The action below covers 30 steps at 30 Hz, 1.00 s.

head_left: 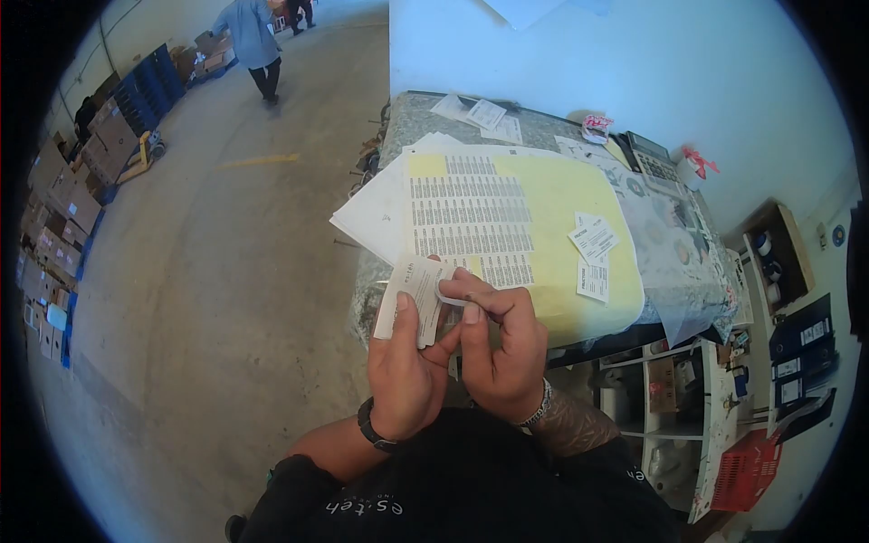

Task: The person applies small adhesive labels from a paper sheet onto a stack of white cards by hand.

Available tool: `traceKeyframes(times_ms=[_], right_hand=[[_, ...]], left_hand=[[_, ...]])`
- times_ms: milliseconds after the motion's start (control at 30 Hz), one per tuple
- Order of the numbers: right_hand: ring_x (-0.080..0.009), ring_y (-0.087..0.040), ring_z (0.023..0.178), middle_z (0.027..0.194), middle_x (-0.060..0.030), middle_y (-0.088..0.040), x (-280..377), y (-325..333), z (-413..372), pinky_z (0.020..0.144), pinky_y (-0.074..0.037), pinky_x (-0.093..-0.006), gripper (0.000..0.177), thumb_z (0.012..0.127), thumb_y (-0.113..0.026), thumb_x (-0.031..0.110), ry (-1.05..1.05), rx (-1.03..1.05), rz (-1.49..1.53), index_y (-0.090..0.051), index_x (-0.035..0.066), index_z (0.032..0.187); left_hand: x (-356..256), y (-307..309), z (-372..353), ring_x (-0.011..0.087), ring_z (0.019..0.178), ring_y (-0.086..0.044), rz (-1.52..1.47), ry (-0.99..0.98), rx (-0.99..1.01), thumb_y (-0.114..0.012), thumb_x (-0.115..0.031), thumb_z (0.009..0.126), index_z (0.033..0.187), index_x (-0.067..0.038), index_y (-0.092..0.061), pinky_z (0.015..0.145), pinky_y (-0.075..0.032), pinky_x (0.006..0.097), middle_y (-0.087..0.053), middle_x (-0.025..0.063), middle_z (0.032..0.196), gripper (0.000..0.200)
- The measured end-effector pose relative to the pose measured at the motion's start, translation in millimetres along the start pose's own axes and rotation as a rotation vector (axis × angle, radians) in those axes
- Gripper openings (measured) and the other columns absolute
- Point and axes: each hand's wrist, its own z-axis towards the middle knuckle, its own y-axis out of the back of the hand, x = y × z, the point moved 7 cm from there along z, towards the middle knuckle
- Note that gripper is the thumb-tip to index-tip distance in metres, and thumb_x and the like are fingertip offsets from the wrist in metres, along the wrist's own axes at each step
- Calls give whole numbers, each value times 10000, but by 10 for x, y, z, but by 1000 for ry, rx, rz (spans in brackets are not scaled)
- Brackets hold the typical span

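My left hand (405,373) is closed around a small stack of printed white cards (412,294), its thumb lying across the front. Against the stack's right edge, my right hand (503,339) pinches a small curled white strip (450,294) between thumb and finger; it looks like a sticker label. Just beyond both hands lies a yellow backing sheet (579,190) with rows of small printed labels (471,217) on its left part and bare yellow on its right. A few loose printed cards (594,237) rest on that bare part.
White paper sheets (373,204) stick out past the table's left edge. More cards (486,114) and a calculator (654,163) sit at the back. Shelving (674,389) and a red basket (745,471) stand right. Pallets with boxes (68,204) line the left wall; a person (249,41) walks there.
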Motion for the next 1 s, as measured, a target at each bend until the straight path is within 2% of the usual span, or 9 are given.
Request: traceKeyframes(times_ms=[333,400,433,533,600,733,800,1000], right_hand=[[-413,-656,1186,1095,-196,-728,-34,-29,-4,957,-552,-427,120,1004,-527,37,20,22,-57,-542,-43,1092],[-427,-688,1072,1087,-175,-716,-11,-14,1,871,-565,-460,170,935,-608,55,89,-12,-147,-639,-20,1084],[-427,-688,1072,1087,-175,-716,-22,-10,12,871,-565,-460,170,935,-608,55,89,-11,-147,-639,-20,1084],[-441,-674,1101,1093,-169,-714,37,-11,25,909,-546,-488,175,915,-623,69,209,7,-233,-640,-18,1067],[-445,-647,1164,1127,-170,-708,81,-54,12,961,-511,-536,196,907,-626,94,279,61,-310,-640,-13,1070],[-446,-602,1241,1201,-178,-687,147,-74,7,1017,-468,-570,188,907,-622,118,277,166,-386,-637,-7,1047],[-481,-569,1271,1253,-162,-686,173,-101,22,1079,-415,-570,116,933,-604,125,238,233,-434,-614,25,989],[-496,-542,1292,1311,-172,-652,222,-94,36,1104,-380,-589,122,932,-608,143,274,366,-522,-619,35,986]], left_hand=[[11,-8,-5,267,1340,-503,-14,24,7,-319,-277,1126,1517,-11,-344,1036,-535,432,-439,150,1517,473],[6,-3,-8,268,1339,-507,-3,15,-3,-318,-270,1126,1509,2,-348,1039,-532,427,-458,158,1496,471],[9,6,-8,268,1339,-507,-3,15,-4,-318,-270,1126,1509,2,-348,1039,-532,427,-458,158,1496,471],[13,34,0,271,1333,-516,6,15,-3,-320,-270,1125,1498,14,-359,1034,-533,422,-481,173,1466,470],[3,45,6,286,1371,-480,13,16,2,-347,-262,1117,1509,52,-325,1158,-408,431,-458,180,1493,503],[-1,57,31,283,1375,-477,13,10,13,-351,-263,1116,1522,58,-305,1165,-395,418,-447,173,1513,519],[-13,69,39,282,1378,-476,58,-32,12,-354,-260,1115,1530,60,-292,1167,-394,421,-448,168,1518,527],[-6,88,45,292,1379,-483,47,-9,-14,-364,-248,1112,1519,59,-311,1155,-411,437,-458,184,1508,512]])
